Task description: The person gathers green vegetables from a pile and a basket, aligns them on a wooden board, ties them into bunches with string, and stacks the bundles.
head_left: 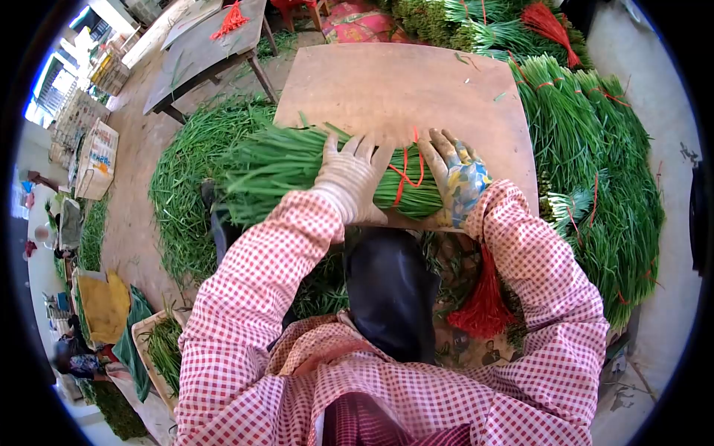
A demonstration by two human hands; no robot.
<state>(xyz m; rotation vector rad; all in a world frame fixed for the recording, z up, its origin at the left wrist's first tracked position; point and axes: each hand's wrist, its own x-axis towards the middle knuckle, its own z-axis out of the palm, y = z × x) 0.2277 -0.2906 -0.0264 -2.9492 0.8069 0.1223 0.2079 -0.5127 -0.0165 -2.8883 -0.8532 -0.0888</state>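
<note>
A bundle of long green stalks (275, 165) lies across the near edge of a wooden board (401, 82), its leafy end hanging over the left side. A red tie (402, 177) loops round it near the right end. My left hand (351, 175), in a pale glove, lies on top of the bundle with fingers spread. At the bundle's right end, my right hand (455, 175), in a glove stained blue and yellow, rests against the cut ends with its fingers stretched out. Part of the bundle is hidden under my left hand.
Tied green bundles (587, 149) are stacked on the right. Red ties (487, 301) hang below the board's near edge. Loose green leaves (186, 186) are heaped at the left. A dark table (201, 56) stands at the back left, with red ties (232, 21) on it.
</note>
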